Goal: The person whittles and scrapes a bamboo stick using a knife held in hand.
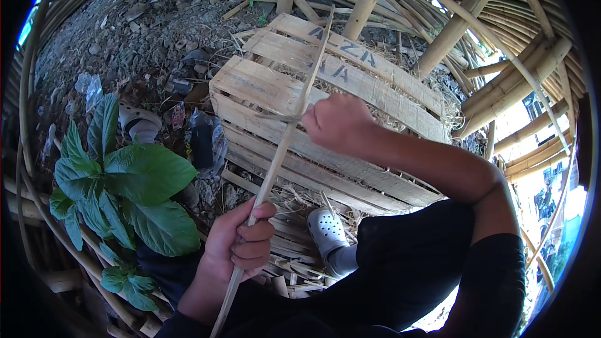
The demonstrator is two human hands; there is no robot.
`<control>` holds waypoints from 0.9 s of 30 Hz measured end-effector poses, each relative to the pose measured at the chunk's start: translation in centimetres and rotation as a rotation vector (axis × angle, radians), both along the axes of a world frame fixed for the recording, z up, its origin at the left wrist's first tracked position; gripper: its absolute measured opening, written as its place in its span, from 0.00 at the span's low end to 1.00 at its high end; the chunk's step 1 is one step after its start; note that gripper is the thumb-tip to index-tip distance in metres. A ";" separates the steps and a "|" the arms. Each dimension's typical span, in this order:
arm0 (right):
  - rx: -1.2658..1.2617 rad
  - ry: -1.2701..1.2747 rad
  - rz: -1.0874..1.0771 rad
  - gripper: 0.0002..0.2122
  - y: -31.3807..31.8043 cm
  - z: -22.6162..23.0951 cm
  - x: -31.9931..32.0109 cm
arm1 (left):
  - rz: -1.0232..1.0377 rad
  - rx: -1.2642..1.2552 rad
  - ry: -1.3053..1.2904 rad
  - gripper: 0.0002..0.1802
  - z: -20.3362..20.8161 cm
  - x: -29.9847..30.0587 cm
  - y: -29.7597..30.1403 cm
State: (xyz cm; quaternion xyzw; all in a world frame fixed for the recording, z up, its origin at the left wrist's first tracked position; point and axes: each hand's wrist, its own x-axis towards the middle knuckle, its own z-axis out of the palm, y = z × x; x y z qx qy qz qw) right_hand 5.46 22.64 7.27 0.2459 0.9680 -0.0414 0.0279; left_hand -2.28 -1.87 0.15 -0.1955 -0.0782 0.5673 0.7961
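Note:
A long, pale bamboo strip (277,161) runs slantwise from my lap up over a slatted wooden crate (375,81). My left hand (241,238) is closed around its lower part, fingers wrapped over it. Higher up, my right hand (335,122) is a fist on a knife (274,117). The knife's thin blade lies across the strip and sticks out to the left; the handle is hidden in the fist. Beneath the strip's upper half is the crate's top, with dark lettering on its slats.
A leafy green plant (141,175) stands at the left. Rubble with plastic litter and a pale clog (139,122) lies beyond it. My foot in a white clog (327,230) rests among bamboo shavings. Bamboo poles (369,0) rise behind the crate and to the right.

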 end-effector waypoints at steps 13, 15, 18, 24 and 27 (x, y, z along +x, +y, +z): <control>0.053 -0.145 -0.004 0.21 -0.1 0.2 -0.3 | 0.036 -0.029 0.066 0.16 -0.3 0.4 0.3; 0.095 -0.174 0.098 0.20 -1.1 -0.1 0.3 | 0.022 -0.014 0.064 0.16 0.0 0.4 -0.1; 0.100 -0.076 -0.039 0.21 1.8 -0.8 -0.3 | 0.020 -0.027 0.077 0.16 0.0 0.5 0.0; 0.118 -0.210 0.005 0.21 0.4 -0.1 -0.5 | 0.008 0.022 0.043 0.16 -0.2 0.4 -0.2; 0.190 -0.154 -0.092 0.21 3.4 0.4 -1.1 | 0.000 0.026 0.037 0.16 -0.1 0.3 0.0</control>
